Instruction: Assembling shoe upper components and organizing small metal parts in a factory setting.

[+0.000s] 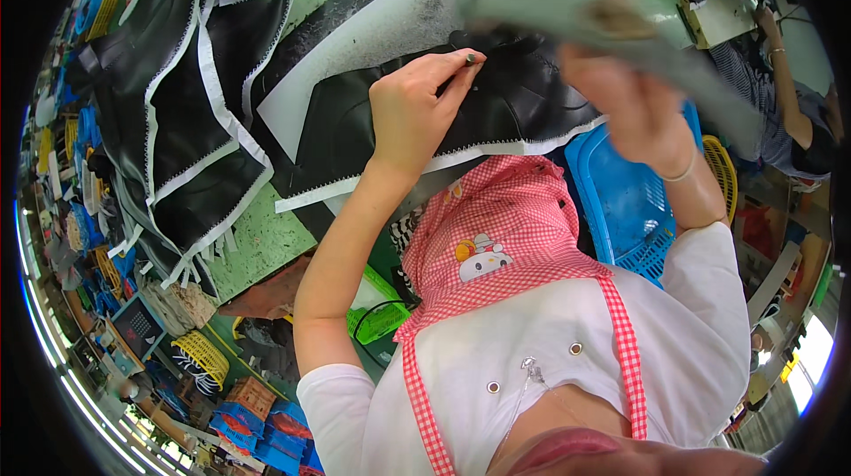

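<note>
Marking the black piece on the green table

My left hand (pixel 412 113) pinches a small pen (pixel 470 58) on the black piece (pixel 523 104); above it, my right hand (pixel 634 95) grips a blurred grey strip (pixel 567 11).

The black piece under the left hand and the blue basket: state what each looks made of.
Black piece: probably synthetic leather or coated fabric; it has a smooth sheen, soft folds and a white zigzag-stitched edge. Blue basket: moulded plastic, judging by its glossy, rigid lattice walls.

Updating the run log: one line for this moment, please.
left hand: pinching small pen-like tool on black white-edged leather piece | right hand: holding blurred grey flat tool | green table
</note>
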Motion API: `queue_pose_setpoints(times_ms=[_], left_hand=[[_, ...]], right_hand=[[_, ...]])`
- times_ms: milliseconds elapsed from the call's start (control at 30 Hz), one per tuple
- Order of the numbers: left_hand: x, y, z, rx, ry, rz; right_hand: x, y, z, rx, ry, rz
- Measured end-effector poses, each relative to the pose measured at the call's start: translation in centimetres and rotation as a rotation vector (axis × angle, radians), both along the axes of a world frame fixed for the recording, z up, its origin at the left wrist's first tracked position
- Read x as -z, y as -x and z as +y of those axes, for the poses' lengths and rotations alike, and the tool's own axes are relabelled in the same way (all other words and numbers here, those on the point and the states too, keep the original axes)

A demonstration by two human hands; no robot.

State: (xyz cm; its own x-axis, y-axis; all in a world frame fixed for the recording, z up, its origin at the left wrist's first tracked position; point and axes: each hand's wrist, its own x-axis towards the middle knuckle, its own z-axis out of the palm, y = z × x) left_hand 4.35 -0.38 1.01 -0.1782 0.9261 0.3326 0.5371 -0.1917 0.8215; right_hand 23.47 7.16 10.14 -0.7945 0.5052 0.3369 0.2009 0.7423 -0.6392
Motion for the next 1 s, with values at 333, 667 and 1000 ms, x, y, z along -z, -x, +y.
queue_pose_setpoints(times_ms=[333,667,1000], left_hand=[[-0.1,4.3,0.8,0.075,0.394,-0.650],[0.0,3.3,0.4,0.000,0.322,-0.579],[-0.1,1.3,-0.7,-0.040,0.069,-0.146]], right_hand=[[5.0,-0.4,-1.4,0.149,0.305,-0.297],[5.3,-0.7,-0.9,0.136,0.244,-0.275],[-0.8,1.2,-1.7,0.067,0.117,0.360]])
